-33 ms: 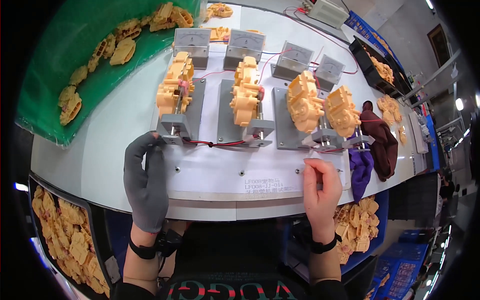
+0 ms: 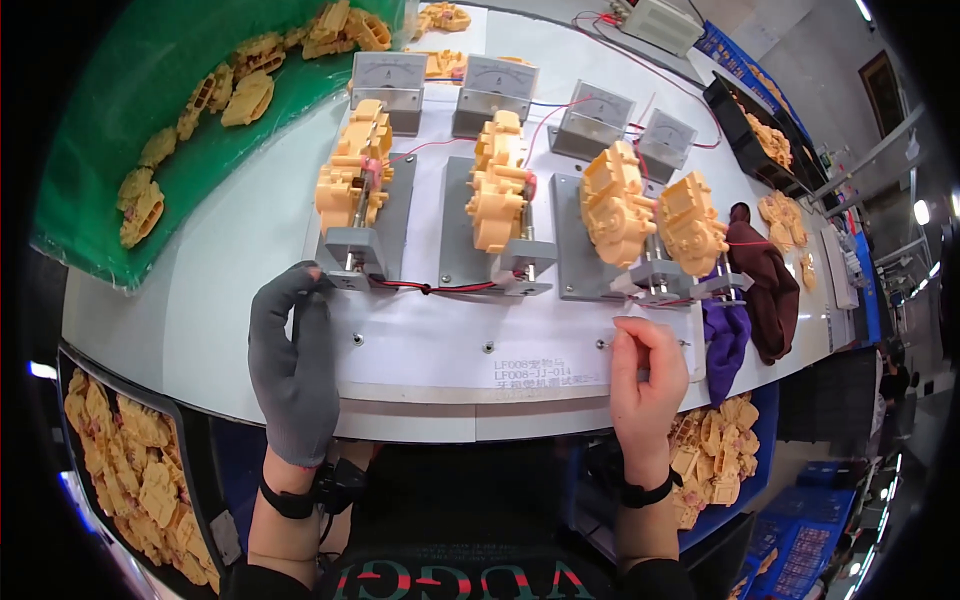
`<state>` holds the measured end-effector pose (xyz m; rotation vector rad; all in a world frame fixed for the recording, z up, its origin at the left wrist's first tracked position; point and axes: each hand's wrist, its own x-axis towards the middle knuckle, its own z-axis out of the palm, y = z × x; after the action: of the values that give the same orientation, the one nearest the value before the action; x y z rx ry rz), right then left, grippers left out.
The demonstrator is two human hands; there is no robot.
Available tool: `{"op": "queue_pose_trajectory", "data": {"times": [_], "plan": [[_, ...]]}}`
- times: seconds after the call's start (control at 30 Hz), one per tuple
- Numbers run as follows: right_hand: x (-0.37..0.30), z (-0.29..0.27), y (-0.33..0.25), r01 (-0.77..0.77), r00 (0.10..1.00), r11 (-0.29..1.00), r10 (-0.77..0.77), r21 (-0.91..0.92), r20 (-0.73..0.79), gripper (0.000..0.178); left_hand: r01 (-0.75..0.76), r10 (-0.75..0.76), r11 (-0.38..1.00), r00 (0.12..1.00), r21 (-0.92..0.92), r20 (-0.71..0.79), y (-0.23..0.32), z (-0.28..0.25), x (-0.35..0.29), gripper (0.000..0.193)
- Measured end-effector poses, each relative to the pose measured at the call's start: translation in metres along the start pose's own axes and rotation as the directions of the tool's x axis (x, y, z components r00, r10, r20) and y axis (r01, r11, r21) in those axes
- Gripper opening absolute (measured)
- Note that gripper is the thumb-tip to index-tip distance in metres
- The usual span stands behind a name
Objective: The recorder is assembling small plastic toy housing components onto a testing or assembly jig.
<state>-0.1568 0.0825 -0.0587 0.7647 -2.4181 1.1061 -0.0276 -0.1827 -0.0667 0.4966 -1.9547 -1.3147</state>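
Head view: the gloved left hand (image 2: 293, 370) bends, fingertips beside the leftmost bracket (image 2: 350, 243); the bare right hand (image 2: 650, 390) curls, finger and thumb drawn together, near a metal stud (image 2: 601, 344). Whether either grips anything cannot be told. Four yellow gearboxes (image 2: 611, 195) sit on grey mounts (image 2: 575, 272) above the tabletop (image 2: 200, 335), facing the meters (image 2: 497, 82). A light touch, clear of the wires (image 2: 428, 289), eyes on the meters, likely serves best.

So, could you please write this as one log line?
left hand: gloved, near leftmost fixture | right hand: bare, curled | four yellow housings: mounted
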Motion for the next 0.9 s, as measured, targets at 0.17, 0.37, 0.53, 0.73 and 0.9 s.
{"op": "queue_pose_trajectory", "data": {"times": [0.17, 0.37, 0.53, 0.73, 0.9], "plan": [[-0.001, 0.002, 0.002, 0.081, 0.996, 0.994, -0.083, -0.069, -0.036, 0.006, 0.056, -0.053, 0.992, 0.998, -0.112, 0.035, -0.005, -0.002, -0.003, 0.027], [-0.001, -0.001, 0.0, 0.11, 0.994, 0.99, -0.11, -0.087, -0.004, 0.006, 0.002, -0.002, 0.998, 1.0, -0.066, -0.008, -0.007, 0.001, -0.006, 0.026], [-0.001, -0.002, -0.004, 0.101, 0.995, 0.991, -0.1, -0.085, 0.015, 0.006, -0.123, 0.111, 0.985, 0.989, 0.124, 0.096, -0.007, -0.006, -0.005, 0.018], [-0.002, -0.003, -0.005, 0.069, 0.997, 0.997, -0.069, -0.034, 0.019, 0.006, -0.12, 0.087, 0.972, 0.982, 0.203, 0.167, 0.004, -0.009, -0.002, 0.011], [-0.006, -0.004, -0.046, 0.003, 0.993, 0.987, -0.022, 0.163, 0.116, 0.009, -0.155, 0.128, 0.975, 0.978, 0.163, 0.165, 0.001, -0.008, -0.002, 0.012]]}}
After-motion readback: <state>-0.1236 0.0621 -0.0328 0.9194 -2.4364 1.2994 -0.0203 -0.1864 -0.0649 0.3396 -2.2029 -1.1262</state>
